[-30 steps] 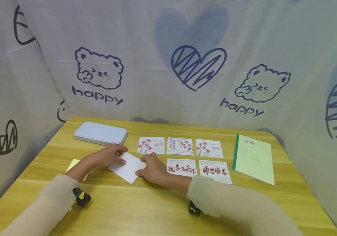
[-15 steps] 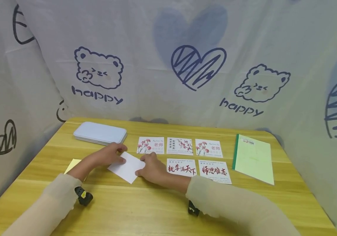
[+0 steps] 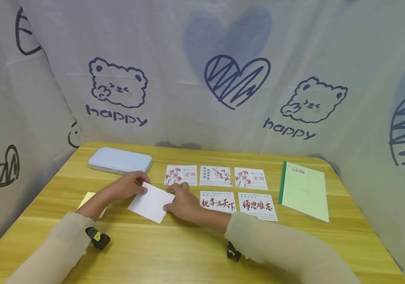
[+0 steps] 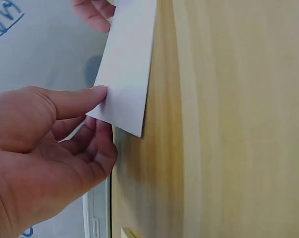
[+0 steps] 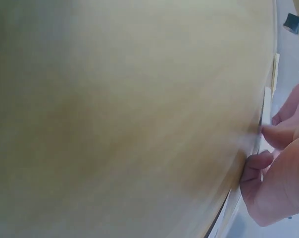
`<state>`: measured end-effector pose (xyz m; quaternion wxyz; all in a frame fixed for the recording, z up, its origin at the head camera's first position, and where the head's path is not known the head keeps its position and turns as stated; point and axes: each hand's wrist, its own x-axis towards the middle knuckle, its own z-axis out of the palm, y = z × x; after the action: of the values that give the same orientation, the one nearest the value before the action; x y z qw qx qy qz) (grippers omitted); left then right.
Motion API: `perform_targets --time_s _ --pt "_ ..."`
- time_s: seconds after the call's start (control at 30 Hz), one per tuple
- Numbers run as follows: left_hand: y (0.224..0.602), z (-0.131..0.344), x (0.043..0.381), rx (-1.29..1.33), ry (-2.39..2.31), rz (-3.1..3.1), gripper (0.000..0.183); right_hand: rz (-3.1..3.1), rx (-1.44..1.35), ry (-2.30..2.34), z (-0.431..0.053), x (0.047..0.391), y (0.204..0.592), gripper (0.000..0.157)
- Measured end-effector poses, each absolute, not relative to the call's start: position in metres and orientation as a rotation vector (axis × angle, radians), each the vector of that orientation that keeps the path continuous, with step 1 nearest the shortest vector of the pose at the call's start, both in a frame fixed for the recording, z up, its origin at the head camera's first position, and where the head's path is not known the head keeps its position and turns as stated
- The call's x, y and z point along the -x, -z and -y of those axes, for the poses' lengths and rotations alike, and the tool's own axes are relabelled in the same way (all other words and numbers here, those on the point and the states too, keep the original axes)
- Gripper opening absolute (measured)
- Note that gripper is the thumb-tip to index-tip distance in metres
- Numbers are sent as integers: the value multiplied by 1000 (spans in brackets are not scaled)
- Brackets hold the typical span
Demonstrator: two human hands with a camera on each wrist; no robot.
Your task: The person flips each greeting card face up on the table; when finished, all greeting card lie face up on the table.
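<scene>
A blank white card (image 3: 151, 204) lies low over the table between my two hands. My left hand (image 3: 125, 186) pinches its far left corner; in the left wrist view the thumb is on top of the card (image 4: 125, 64) with curled fingers beneath. At the right corner, my right hand (image 3: 185, 203) grips the card between thumb and fingers. Two cards with red lettering, one (image 3: 218, 201) beside my right hand and another (image 3: 258, 206) farther right, lie flat. Behind them is a row of flower-printed cards (image 3: 215, 176).
A pale pencil case (image 3: 120, 159) stands at the back left, just beyond my left hand. Something yellow (image 3: 86, 198) lies partly under my left forearm. To the right is a light green notebook (image 3: 305, 191) with a dark green spine. A printed curtain (image 3: 174, 118) hangs behind the table (image 3: 174, 252).
The white card has turned slightly, its near corner shifting a little right and toward me. My left hand has drawn slightly left, while my right hand has stayed almost in place.
</scene>
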<state>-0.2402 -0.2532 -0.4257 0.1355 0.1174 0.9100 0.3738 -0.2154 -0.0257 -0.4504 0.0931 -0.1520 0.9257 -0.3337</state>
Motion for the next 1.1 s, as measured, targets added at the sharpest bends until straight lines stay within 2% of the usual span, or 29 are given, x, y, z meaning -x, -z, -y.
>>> perform_targets --time_s 0.27,0.5,0.73,1.1 --pt "415 255 227 -267 -1320 -2567 29 -2659 537 1293 3 216 441 26" --pt "409 239 217 -308 -1489 -2520 33 -2413 748 1533 -39 212 414 25" --pt "405 196 219 -394 -1641 -2375 29 -2359 947 1431 -96 204 386 18" --pt "396 131 231 -583 -1654 -2265 26 -2377 975 1430 -151 197 369 17"
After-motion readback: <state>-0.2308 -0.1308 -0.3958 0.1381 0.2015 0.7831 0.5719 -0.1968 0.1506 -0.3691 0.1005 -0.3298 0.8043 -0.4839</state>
